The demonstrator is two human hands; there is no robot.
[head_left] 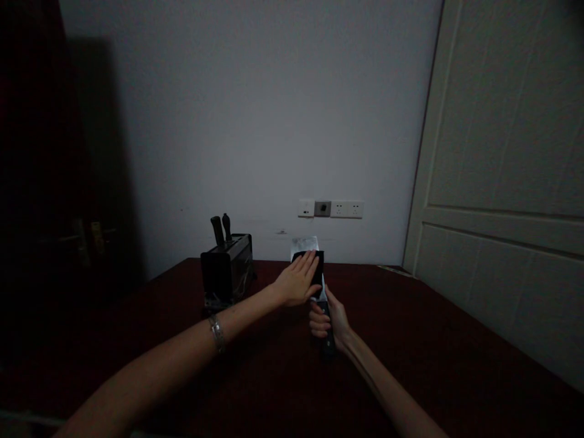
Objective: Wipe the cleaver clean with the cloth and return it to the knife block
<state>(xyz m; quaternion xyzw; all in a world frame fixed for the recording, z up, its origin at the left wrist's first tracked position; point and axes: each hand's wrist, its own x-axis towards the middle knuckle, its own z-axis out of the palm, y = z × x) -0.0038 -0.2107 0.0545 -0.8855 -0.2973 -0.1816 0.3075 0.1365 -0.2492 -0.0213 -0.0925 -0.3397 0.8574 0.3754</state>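
Head view, with clock directions taken from its middle: what's biggest?

"Pale wall (255,109), at twelve o'clock. Then a panelled door (497,152) at three, and a dark red bench (396,347) at six, reaching up to the wall."

"What comes next in size?"

"A black knife block (229,267) on the bench at eight o'clock, two dark handles (216,231) sticking up from it. After that, a cleaver (305,244) at six o'clock, its broad blade pointing to twelve, its black handle towards the person."

"And the hands?"

"The right hand (338,317), at five o'clock, is wrapped round the cleaver's handle. The left hand (298,281), at six, lies flat with fingers straight, on a black cloth (319,267) that covers part of the blade. I can't tell if its thumb pinches the cloth."

"Anything smaller?"

"A row of sockets (339,209) on the wall at three o'clock, just off the middle. Last, a silvery bracelet (217,333) on the left wrist, at seven to eight."
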